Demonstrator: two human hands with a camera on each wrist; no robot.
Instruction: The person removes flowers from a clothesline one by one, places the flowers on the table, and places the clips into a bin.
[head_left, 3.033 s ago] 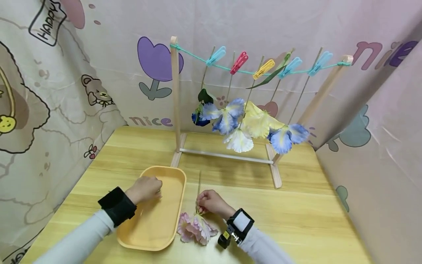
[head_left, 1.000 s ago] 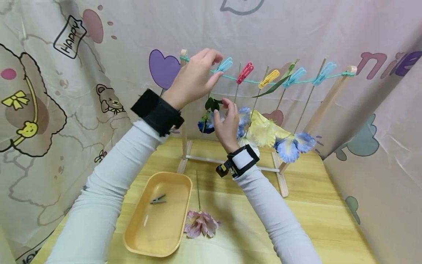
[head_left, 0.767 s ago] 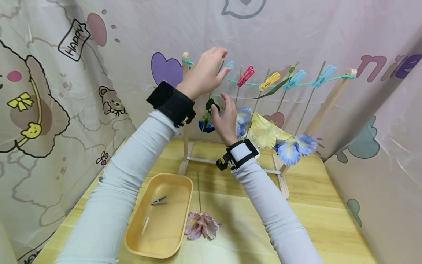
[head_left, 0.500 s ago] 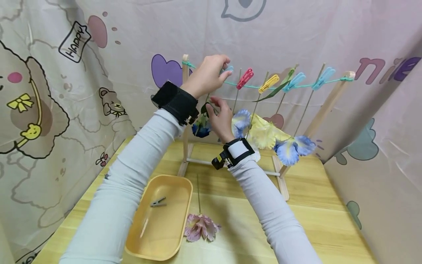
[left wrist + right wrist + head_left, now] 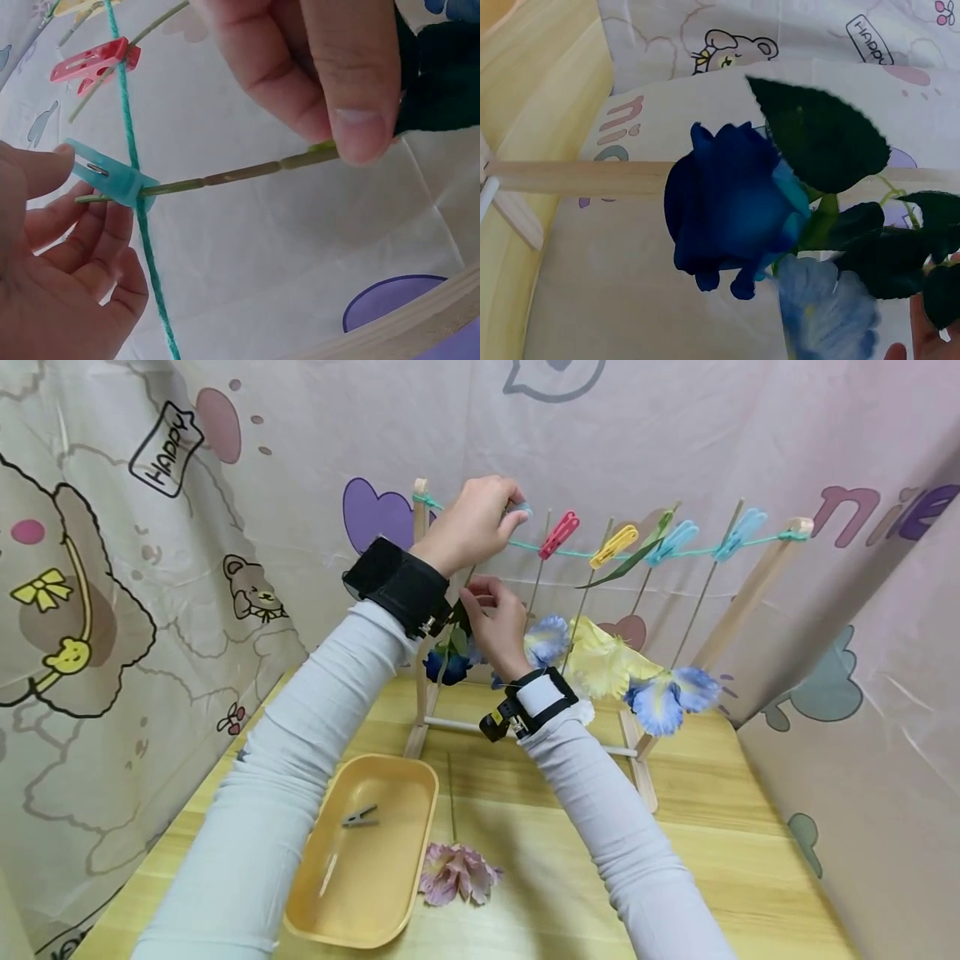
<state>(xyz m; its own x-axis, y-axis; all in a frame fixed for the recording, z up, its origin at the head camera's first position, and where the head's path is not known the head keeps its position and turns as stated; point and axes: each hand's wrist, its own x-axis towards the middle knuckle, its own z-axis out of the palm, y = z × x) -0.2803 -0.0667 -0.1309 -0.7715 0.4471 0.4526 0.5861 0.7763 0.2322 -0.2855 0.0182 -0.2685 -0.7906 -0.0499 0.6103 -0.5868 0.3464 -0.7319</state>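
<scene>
My left hand is up at the left end of the teal line. Its thumb and fingers pinch the handles of a light-blue clothespin, which sits on the teal string with a green stem across it. Lower down, my right hand pinches that same stem between thumb and finger, near its dark leaves. From the stem hangs a blue rose, head down, left of the right hand in the head view. A pale blue flower shows behind it in the right wrist view.
Along the line, red, yellow and further blue clothespins hold hanging flowers. A wooden post stands at left. On the table lie a yellow tray with a grey clothespin inside and a pink flower.
Both hands have risen from the tray and the pink flower to the line. The left has taken hold of the clothespin; the right has gripped the stem, and the rose has swung left.
</scene>
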